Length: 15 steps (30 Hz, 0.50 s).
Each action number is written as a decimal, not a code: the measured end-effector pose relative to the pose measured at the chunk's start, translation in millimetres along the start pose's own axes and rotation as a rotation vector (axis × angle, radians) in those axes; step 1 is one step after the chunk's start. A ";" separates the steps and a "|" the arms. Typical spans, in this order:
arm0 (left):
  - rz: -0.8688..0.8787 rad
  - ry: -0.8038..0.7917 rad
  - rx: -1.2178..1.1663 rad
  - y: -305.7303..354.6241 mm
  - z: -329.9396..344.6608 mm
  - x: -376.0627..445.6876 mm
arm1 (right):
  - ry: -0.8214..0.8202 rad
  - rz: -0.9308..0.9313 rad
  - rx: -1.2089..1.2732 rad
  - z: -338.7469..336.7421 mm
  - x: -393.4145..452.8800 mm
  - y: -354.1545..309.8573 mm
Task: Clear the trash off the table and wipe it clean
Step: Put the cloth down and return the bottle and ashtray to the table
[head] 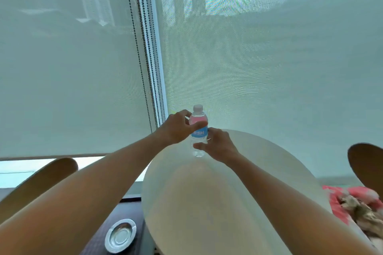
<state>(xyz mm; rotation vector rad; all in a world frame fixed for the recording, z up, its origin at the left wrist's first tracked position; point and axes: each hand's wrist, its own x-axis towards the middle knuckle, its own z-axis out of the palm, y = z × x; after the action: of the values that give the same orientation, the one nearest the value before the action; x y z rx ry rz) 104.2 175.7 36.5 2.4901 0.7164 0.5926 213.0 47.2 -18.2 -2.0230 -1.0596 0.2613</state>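
In the head view a small clear water bottle with a white cap and a blue label stands upright at the far edge of a round white table, held between both hands. The left hand comes in from the left and grips the upper half of the bottle, its thumb curled across the front just above the label and its fingers wrapped round the far side near the shoulder. The right hand comes in from the right and holds the lower half, its thumb pressed across the front below the label and its fingers curled behind. The left hand sits higher than the right, and the two nearly touch at the label. Whether the bottle's base rests on the table or is just above it cannot be told. Both forearms are bare and stretched far forward over the table, meeting at the bottle.

Behind the bottle hang pale window blinds with bead cords between them. A round metal ashtray sits on a dark surface at the near left. Brown chair backs show at the left and right edges, and a pink patterned cloth lies at the near right
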 end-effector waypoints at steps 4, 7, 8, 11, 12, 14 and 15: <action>-0.001 -0.058 -0.009 -16.8 8.5 25.0 | 0.001 0.035 -0.023 10.4 21.9 6.3; 0.006 -0.078 -0.028 -25.5 13.9 38.6 | 0.008 0.056 -0.040 16.2 34.4 12.1; 0.008 -0.087 -0.039 -26.9 16.0 42.1 | 0.010 0.065 -0.045 16.9 37.3 14.1; 0.009 -0.094 -0.055 -26.9 20.9 50.2 | 0.015 0.077 -0.043 15.6 44.5 18.6; 0.004 -0.087 -0.061 -25.8 22.5 52.2 | 0.016 0.081 -0.040 15.0 46.4 19.7; -0.010 -0.070 -0.077 -23.5 25.5 53.7 | 0.023 0.087 -0.034 15.0 48.3 21.9; -0.022 -0.064 -0.089 -22.7 27.2 53.8 | 0.024 0.087 -0.039 14.9 48.7 23.1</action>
<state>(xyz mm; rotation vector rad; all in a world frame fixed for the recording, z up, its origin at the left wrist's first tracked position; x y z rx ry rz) 151.2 215.1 16.9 2.4053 0.6773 0.5232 249.4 85.6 -36.4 -2.1047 -0.9698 0.2625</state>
